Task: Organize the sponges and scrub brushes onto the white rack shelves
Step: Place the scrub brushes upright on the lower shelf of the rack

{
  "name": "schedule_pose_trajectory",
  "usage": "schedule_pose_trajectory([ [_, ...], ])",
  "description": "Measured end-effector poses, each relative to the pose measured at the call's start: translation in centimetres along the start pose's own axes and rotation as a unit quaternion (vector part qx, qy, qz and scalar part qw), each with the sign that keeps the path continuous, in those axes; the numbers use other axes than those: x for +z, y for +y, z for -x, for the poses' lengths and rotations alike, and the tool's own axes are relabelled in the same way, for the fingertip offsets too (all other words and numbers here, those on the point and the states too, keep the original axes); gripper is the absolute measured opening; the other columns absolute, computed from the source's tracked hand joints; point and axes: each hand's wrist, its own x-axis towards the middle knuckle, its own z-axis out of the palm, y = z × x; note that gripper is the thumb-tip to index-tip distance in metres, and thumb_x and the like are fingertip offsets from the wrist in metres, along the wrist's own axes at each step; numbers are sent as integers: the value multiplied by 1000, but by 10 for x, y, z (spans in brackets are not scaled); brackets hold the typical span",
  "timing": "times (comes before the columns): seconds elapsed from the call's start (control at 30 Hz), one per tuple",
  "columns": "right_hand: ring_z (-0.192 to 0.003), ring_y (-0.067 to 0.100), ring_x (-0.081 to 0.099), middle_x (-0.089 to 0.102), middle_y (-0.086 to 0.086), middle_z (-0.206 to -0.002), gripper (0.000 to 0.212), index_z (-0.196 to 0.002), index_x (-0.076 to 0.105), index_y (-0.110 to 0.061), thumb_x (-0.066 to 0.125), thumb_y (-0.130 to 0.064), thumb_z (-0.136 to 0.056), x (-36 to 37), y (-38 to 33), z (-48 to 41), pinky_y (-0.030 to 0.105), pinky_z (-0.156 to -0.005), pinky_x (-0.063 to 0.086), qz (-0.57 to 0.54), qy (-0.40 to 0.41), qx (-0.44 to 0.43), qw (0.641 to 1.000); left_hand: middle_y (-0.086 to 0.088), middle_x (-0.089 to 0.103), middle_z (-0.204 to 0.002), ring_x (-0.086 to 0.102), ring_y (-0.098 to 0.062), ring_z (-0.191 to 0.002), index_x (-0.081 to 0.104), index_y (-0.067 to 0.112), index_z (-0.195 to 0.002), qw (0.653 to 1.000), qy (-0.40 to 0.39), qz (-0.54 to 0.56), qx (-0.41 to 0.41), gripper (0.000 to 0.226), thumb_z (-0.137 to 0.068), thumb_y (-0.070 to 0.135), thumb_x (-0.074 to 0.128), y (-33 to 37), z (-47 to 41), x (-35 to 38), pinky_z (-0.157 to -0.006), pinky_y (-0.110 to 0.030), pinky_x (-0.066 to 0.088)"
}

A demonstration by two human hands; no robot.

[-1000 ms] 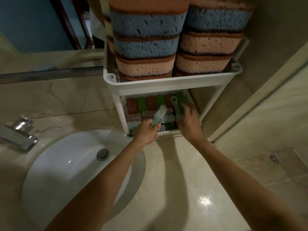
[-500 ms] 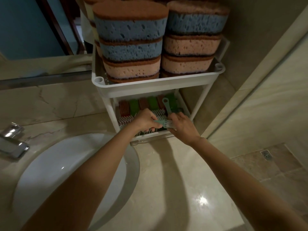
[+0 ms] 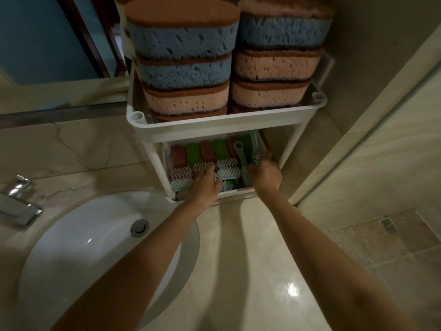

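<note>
Currently, inside the white rack (image 3: 214,130), a teal scrub brush (image 3: 241,156) is lying front-to-back, nearer the right hand (image 3: 265,172) than the left hand (image 3: 205,183); I cannot tell either hand's grip.

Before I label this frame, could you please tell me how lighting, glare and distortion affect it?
Head view: dim overall; glare spot on the countertop; wide-angle lens bows the white rack; brushes around the left hand and right hand are shadowed and soft.

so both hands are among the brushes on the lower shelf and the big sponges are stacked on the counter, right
Not the beige stone counter: the head view shows the big blue and pink sponges stacked on the top shelf of the white plastic rack. The rest holds.
</note>
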Motion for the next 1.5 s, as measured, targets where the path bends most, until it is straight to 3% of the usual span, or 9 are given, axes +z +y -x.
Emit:
schedule_pose_trajectory([
  [0.13, -108, 34, 61, 57, 20, -123, 53, -142, 18, -1, 42, -18, -98, 2, 3, 1, 43, -89, 50, 44, -17, -10, 999, -14, 33, -151, 32, -26, -139, 42, 5, -138, 997, -53, -53, 21, 42, -98, 16, 36, -12, -4, 7, -114, -37, 27],
  [0.23, -111, 34, 59, 54, 20, -127, 54, -142, 17, -3, 43, -18, -98, 3, 4, 0, 42, -89, 49, 45, -21, -19, 999, -9, 19, -158, 18, -22, -146, 36, 9, -143, 995, -71, -71, 23, 44, -99, 17, 35, -15, -5, 9, -119, -34, 18],
  [0.43, -113, 35, 56, 52, 20, -128, 49, -141, 22, -9, 42, -19, -97, 3, 7, -2, 45, -91, 48, 51, -53, -25, 997, -8, 13, -159, 7, -20, -148, 25, 10, -147, 986, -49, -143, 69, 48, -100, 17, 32, -5, -6, 11, -121, -36, 11],
  [0.6, -110, 35, 57, 53, 20, -125, 46, -138, 27, -6, 43, -18, -96, 5, 8, -2, 45, -87, 50, 79, -65, -35, 994, -3, -2, -161, -7, -17, -148, 11, 15, -151, 961, -113, -214, 135, 54, -100, 9, 28, 23, -12, 25, -119, -43, -2],
  [0.7, -111, 35, 58, 54, 18, -125, 46, -138, 27, -7, 43, -17, -96, 6, 12, -5, 43, -86, 50, 97, -88, -41, 991, -3, -2, -161, -10, -18, -148, 11, 15, -151, 945, -134, -257, 149, 55, -99, 8, 29, 27, -17, 33, -118, -49, -3],
  [0.93, -102, 36, 63, 60, 18, -117, 42, -139, 31, -10, 40, -11, -97, 6, 24, 3, 43, -85, 52, 95, -83, -75, 989, -3, -4, -161, -11, -18, -148, 8, 18, -151, 946, -114, -261, 157, 65, -94, -3, 31, 28, -14, 38, -120, -47, -3],
  [1.1, -102, 30, 64, 56, 14, -122, 32, -125, 47, -4, 46, -2, -94, 2, 23, 1, 38, -87, 52, 143, -93, -68, 983, -2, -12, -160, -16, -20, -147, 4, 16, -151, 942, -120, -267, 162, 68, -93, -6, 31, 25, -10, 41, -121, -46, -2],
  [1.5, -103, 34, 63, 59, 17, -119, 29, -121, 51, -4, 40, -5, -94, 0, 25, 8, 39, -86, 51, 94, -75, -95, 988, 1, -5, -160, -8, -14, -148, 3, 16, -151, 960, -138, -198, 144, 65, -94, -4, 28, 35, -11, 31, -121, -42, -1],
])
